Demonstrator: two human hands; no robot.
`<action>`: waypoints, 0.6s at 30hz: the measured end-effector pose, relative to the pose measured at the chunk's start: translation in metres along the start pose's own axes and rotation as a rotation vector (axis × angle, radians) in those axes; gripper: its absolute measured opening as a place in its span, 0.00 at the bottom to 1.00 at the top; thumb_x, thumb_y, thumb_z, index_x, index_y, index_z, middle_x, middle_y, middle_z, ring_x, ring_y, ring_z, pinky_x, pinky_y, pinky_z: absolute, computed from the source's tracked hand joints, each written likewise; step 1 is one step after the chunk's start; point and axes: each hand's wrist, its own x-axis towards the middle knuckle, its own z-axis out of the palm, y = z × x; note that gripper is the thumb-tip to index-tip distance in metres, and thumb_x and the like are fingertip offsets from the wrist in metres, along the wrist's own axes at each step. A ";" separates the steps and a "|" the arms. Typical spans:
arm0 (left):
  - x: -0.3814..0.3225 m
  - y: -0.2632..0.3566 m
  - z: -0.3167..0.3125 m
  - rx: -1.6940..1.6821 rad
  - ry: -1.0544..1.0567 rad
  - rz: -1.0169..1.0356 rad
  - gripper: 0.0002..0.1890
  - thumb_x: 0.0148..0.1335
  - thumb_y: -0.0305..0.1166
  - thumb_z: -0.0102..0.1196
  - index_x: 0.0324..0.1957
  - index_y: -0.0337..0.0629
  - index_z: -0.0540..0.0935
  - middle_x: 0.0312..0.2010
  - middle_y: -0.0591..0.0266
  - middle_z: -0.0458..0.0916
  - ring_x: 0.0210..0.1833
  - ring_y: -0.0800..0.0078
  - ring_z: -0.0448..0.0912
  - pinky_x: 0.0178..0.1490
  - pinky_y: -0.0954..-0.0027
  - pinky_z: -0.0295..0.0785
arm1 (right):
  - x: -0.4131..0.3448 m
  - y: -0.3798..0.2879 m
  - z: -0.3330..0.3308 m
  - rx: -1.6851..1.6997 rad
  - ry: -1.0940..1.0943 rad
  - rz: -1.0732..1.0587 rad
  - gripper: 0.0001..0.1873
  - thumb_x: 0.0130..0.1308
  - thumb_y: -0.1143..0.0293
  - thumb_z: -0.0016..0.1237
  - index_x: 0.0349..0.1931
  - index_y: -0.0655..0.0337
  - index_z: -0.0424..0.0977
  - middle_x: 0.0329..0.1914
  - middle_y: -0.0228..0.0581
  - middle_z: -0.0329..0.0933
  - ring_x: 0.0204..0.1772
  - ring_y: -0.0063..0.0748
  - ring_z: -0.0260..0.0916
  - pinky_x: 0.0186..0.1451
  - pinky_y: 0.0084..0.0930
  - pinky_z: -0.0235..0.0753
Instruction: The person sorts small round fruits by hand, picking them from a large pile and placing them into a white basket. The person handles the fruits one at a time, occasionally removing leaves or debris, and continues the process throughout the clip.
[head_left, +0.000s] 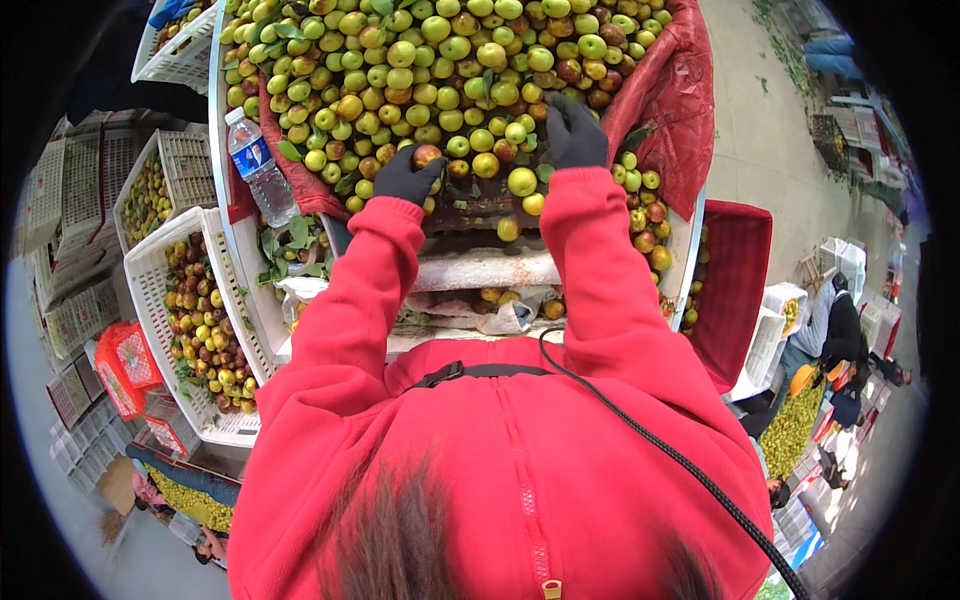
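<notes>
A large heap of green and reddish jujubes (420, 67) covers the sorting table before me. My left hand (409, 174), in a dark glove, has its fingers around a reddish jujube (427, 155) at the heap's near edge. My right hand (574, 133), gloved alike, rests on the right part of the heap with its fingers pointing away from me; whether it holds a fruit cannot be told. Between the hands, several loose jujubes (485, 165) lie on a dark, wet surface. Red sheeting (667, 112) lines the table's right side.
A plastic water bottle (262, 169) lies at the table's left edge. White crates with jujubes (208, 322) stand to the left, a red-lined bin (731, 292) to the right. A padded white bar (487, 270) crosses just before my body. Other people work farther off at right and lower left.
</notes>
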 end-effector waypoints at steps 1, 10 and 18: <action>-0.004 -0.003 -0.001 -0.080 0.020 -0.083 0.25 0.50 0.50 0.61 0.45 0.43 0.79 0.37 0.51 0.81 0.40 0.59 0.80 0.44 0.65 0.73 | 0.013 -0.002 0.009 -0.023 0.034 -0.163 0.11 0.59 0.67 0.48 0.40 0.58 0.77 0.41 0.45 0.77 0.46 0.45 0.75 0.50 0.32 0.73; -0.021 -0.019 0.023 -0.375 0.170 0.171 0.26 0.50 0.29 0.64 0.54 0.45 0.74 0.40 0.60 0.75 0.41 0.71 0.76 0.45 0.72 0.73 | 0.026 0.008 0.021 -0.441 -0.136 -0.180 0.23 0.54 0.69 0.53 0.53 0.55 0.69 0.49 0.47 0.72 0.53 0.49 0.68 0.54 0.38 0.70; -0.019 -0.010 0.038 -0.416 0.151 0.193 0.25 0.46 0.29 0.69 0.48 0.40 0.77 0.41 0.58 0.74 0.42 0.68 0.76 0.47 0.71 0.73 | 0.063 0.028 0.012 -0.597 -0.346 -0.048 0.21 0.55 0.69 0.51 0.51 0.54 0.67 0.50 0.49 0.69 0.52 0.54 0.68 0.52 0.42 0.71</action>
